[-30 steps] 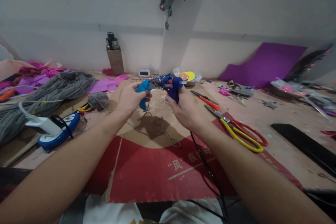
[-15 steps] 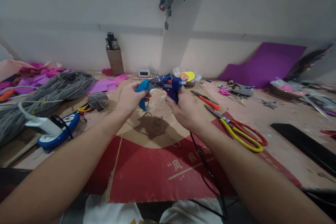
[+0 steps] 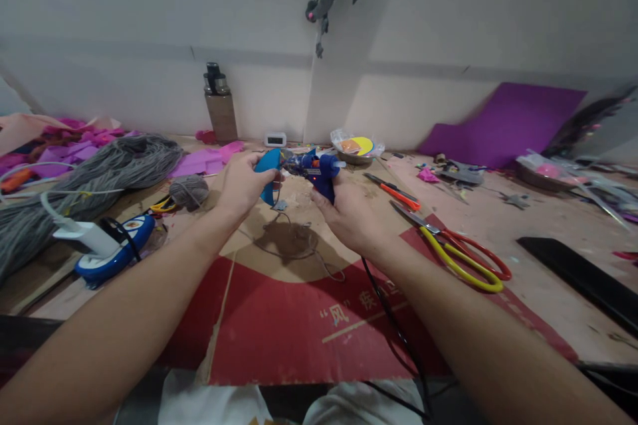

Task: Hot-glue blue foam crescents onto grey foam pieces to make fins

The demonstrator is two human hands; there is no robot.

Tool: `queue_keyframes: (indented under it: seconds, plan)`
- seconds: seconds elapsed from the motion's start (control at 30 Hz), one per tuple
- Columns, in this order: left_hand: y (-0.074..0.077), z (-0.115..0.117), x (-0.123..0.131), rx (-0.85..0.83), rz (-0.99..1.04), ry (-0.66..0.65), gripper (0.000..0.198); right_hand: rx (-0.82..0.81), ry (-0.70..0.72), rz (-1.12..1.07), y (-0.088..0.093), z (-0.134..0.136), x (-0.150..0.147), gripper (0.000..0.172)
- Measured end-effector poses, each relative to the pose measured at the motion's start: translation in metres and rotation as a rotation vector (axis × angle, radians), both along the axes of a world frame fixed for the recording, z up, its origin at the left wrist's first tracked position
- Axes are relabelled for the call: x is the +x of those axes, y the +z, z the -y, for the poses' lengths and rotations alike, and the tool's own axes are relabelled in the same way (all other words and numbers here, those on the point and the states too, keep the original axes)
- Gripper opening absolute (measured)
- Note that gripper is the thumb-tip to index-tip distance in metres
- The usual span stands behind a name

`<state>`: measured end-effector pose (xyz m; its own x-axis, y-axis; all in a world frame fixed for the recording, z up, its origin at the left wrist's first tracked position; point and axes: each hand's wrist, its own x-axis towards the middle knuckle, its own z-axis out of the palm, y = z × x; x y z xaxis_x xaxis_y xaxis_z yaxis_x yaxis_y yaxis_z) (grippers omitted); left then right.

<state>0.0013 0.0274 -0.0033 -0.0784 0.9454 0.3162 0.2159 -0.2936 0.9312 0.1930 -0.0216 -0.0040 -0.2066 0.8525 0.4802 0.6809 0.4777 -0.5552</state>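
Observation:
Between the thumb and fingers of my left hand [image 3: 245, 180] is a curved blue felt-like piece [image 3: 269, 165], held up above the cardboard. My right hand [image 3: 343, 209] is wrapped around the handle of a blue hot glue gun [image 3: 321, 172], its nozzle pointing left at the blue piece. Whether the tip touches the piece I cannot tell. A thin grey cord [image 3: 319, 255] trails below the blue piece and lies in a loose loop on the red and tan cardboard sheet [image 3: 269, 332]. From the gun's handle a black cable [image 3: 386, 305] runs down over the cardboard edge.
Right of the cardboard's middle lie red-and-yellow-handled scissors [image 3: 448, 246] and an orange utility knife [image 3: 396, 191]. A black flat object [image 3: 578, 279] is farther right. On the left are a blue power strip [image 3: 117, 252], a ball of grey yarn [image 3: 188, 192] and a grey yarn skein [image 3: 129, 163].
The glue gun and my right hand have shifted slightly left and down, closer to the blue piece. My left hand still holds the piece, at a slightly different angle.

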Motion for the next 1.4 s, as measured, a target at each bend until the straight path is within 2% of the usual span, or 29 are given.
queue_keyframes:
  seconds: [0.1, 0.37, 0.7, 0.9, 1.13, 1.3, 1.4]
  plan:
    - [-0.001, 0.000, 0.000, -0.005, 0.019, -0.006, 0.025, -0.018, -0.015, 0.006, 0.000, 0.000, 0.001, 0.035]
    - [-0.006, 0.001, 0.004, -0.009, 0.030, -0.088, 0.023, 0.054, -0.048, -0.022, 0.003, -0.003, 0.005, 0.033]
    - [-0.006, 0.003, 0.003, -0.018, 0.010, -0.113, 0.026, 0.096, -0.031, -0.039, 0.004, -0.003, 0.006, 0.031]
    - [-0.003, 0.000, -0.001, 0.000, -0.012, -0.059, 0.029, 0.041, 0.006, -0.028, 0.001, 0.000, 0.001, 0.033]
    - [-0.003, -0.004, -0.003, 0.035, -0.020, -0.004, 0.022, -0.001, 0.039, -0.032, 0.000, 0.002, -0.003, 0.032]
    - [-0.002, -0.007, -0.010, 0.029, -0.036, 0.069, 0.022, -0.011, -0.009, -0.015, 0.002, 0.001, 0.001, 0.031]
    - [-0.002, -0.010, -0.013, -0.022, 0.035, 0.089, 0.023, -0.001, -0.032, -0.112, 0.002, -0.005, 0.007, 0.025]
